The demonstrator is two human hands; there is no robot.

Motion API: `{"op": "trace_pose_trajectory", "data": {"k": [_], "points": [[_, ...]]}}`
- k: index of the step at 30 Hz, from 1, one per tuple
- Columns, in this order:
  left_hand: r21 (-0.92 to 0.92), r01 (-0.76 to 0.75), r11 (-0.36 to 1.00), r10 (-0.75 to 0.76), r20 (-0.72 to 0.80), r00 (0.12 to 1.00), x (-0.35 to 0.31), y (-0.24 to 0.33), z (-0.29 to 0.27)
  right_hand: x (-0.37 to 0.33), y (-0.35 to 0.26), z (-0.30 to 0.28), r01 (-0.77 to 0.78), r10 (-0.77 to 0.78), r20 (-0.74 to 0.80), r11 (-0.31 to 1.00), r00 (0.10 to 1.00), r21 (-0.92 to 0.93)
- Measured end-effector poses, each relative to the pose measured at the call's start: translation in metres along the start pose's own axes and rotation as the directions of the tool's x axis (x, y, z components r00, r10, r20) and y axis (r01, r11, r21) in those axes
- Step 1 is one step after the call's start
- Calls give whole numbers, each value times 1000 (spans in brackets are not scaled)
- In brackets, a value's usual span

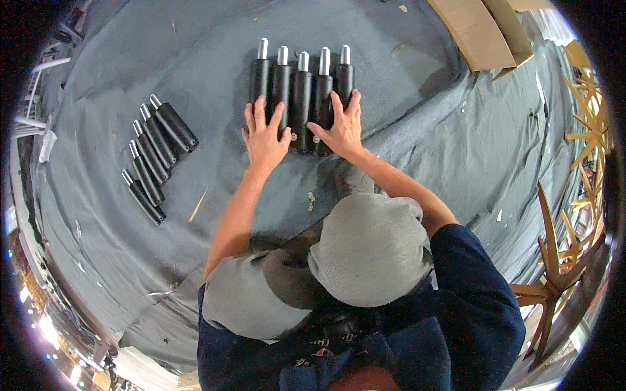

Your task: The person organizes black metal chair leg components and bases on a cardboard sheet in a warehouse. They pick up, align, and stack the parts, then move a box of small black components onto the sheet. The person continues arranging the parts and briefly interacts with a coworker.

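Observation:
Several black gas lift cylinders (301,98) with silver rods lie side by side in front of me, rods pointing away. My left hand (266,140) rests on the lower part of the leftmost ones, fingers spread. Over the lower ends of the rightmost ones lies my right hand (342,133), its thumb stretched toward the middle and its fingers apart. Both hands touch the row from its two sides; neither is wrapped round a cylinder. To the left, a second group of gas lift cylinders (158,137) lies in a slanted, stepped row, rods toward the upper left.
Wrinkled grey cloth (215,58) covers the surface. An open cardboard box (479,39) stands at the far right. Tan star-shaped bases (553,280) are along the right edge. A thin wood-coloured sliver (198,205) and small scraps (311,201) lie nearer me.

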State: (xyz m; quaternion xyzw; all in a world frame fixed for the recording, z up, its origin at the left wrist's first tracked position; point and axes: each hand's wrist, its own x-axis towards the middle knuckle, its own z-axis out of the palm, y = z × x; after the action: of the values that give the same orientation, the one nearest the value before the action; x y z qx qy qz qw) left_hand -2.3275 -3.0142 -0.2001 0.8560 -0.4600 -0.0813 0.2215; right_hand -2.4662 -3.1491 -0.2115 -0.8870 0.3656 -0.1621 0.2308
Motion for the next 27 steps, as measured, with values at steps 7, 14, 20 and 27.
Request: {"op": "trace_pose_trajectory", "data": {"k": [7,14,20,27], "points": [[159,70,985,-73,17,997,-4,-4,0,32,-3,24,107,-109,-51,993,993,-56],[169,105,980,-116,56,992,-9,29,-6,1,3,13,153,-153,-43,988,987,1],[166,66,984,-89,134,987,-18,19,-4,-23,-2,-20,172,-170,188,985,967,5],[161,-118,980,84,200,976,-19,4,-12,-15,1,-17,416,-351,362,902,864,-119]]}}
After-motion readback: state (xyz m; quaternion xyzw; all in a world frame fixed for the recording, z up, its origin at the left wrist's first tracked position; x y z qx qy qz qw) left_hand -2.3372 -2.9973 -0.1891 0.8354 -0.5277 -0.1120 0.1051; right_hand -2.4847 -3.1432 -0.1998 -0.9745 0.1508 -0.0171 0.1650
